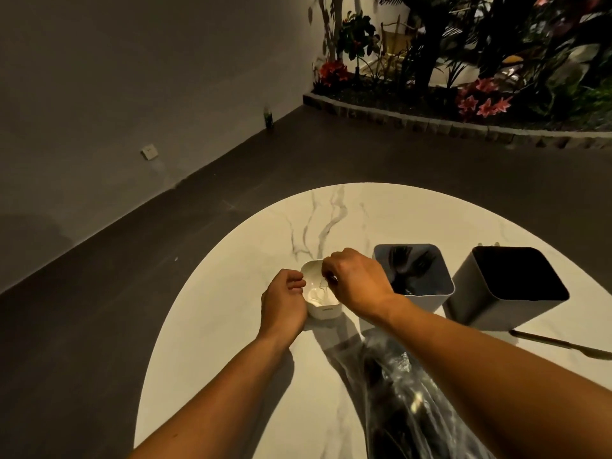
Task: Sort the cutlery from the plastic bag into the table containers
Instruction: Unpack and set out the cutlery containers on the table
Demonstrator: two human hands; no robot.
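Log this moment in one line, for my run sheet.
right hand: lowering clear spoon into white container | left hand: steadying it | plastic bag: on table

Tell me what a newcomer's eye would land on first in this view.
First, the two hands meeting over the small white container near the middle of the round marble table: the left hand holds its side, the right hand pinches a clear utensil above it. Next, the two taller bins to the right, the nearer gray bin holding dark cutlery, and the crinkled plastic bag lying near the front edge.
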